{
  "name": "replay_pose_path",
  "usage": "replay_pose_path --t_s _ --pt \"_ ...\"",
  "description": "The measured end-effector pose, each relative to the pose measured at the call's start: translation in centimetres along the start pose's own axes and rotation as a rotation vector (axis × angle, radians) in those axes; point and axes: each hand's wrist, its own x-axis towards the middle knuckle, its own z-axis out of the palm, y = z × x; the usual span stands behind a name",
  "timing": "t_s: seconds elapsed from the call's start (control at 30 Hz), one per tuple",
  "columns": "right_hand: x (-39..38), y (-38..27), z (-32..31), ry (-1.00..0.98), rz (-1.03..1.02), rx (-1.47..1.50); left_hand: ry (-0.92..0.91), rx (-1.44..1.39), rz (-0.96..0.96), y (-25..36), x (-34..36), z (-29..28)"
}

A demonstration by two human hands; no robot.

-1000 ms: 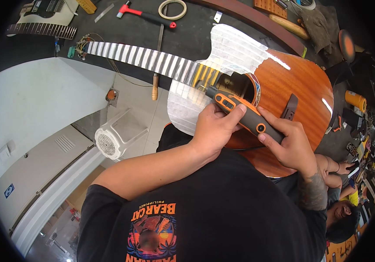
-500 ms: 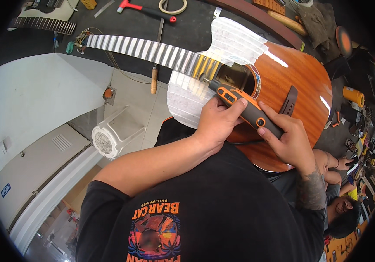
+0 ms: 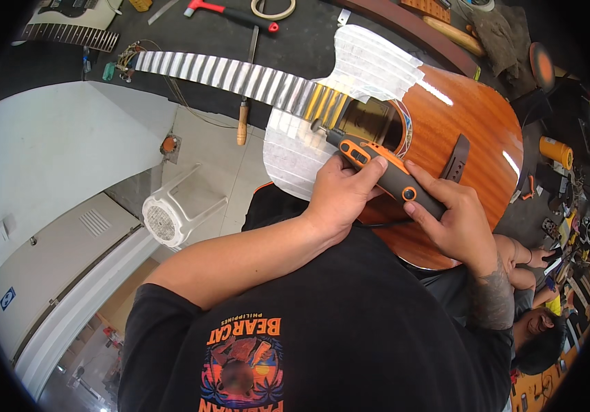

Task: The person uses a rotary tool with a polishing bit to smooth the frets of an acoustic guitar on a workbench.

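An acoustic guitar with a red-brown body lies across a dark bench. White tape masks the body on both sides of the neck, and tape strips cover the fretboard between the frets. Both my hands hold an orange and grey rotary tool. My left hand grips its front part and my right hand grips its rear. The tool's tip sits at the last bare frets next to the soundhole.
A red-handled hammer, a tape roll and a wooden-handled tool lie on the bench beyond the neck. Another guitar neck is top left. A white plastic stool stands on the floor. Another person sits lower right among scattered tools.
Both hands keep their hold on the rotary tool. Its tip stays at the frets by the soundhole, shifting only slightly along them.
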Motion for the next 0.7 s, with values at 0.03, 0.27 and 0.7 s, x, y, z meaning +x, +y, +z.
replay_pose_path --t_s 0.03,0.27,0.7 --pt "0.01 0.01 -0.01 0.000 0.001 0.000 0.000 -0.001 0.001 0.01 0.00 0.03" --pt "0.20 0.15 -0.13 0.007 -0.008 0.022 -0.032 0.071 -0.005 0.50 -0.20 0.28" --pt "0.64 0.85 -0.39 0.013 -0.021 0.070 -0.029 0.083 0.012 0.74 0.25 0.80"
